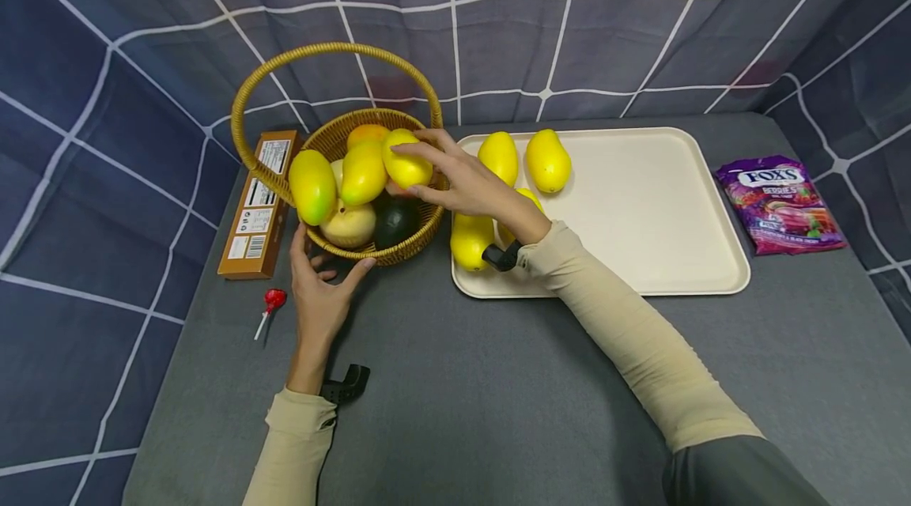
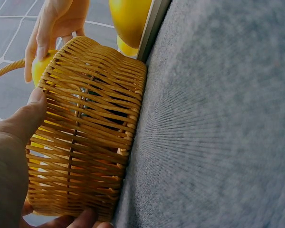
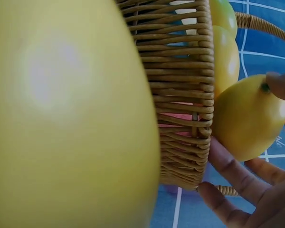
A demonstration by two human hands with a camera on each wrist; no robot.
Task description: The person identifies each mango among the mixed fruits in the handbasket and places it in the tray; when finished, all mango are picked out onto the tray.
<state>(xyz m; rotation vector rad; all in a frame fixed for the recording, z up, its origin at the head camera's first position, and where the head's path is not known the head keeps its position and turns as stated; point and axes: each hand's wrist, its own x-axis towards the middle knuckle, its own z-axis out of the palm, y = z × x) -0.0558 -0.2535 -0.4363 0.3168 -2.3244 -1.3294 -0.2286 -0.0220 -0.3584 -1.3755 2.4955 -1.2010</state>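
Note:
A wicker basket with a tall arched handle holds several yellow mangoes, a pale round fruit, a dark green avocado and an orange fruit. My left hand grips the basket's near left side, its thumb against the wicker and other fingers lower on the wall. At the basket's right rim my right hand holds a yellow mango between thumb and fingers, above the other fruit. Part of that mango is hidden by the fingers in the head view.
Right of the basket lies a cream tray with several mangoes at its left end, some partly behind my right wrist. A purple candy bag is beyond it. Left are a brown box and a red lollipop.

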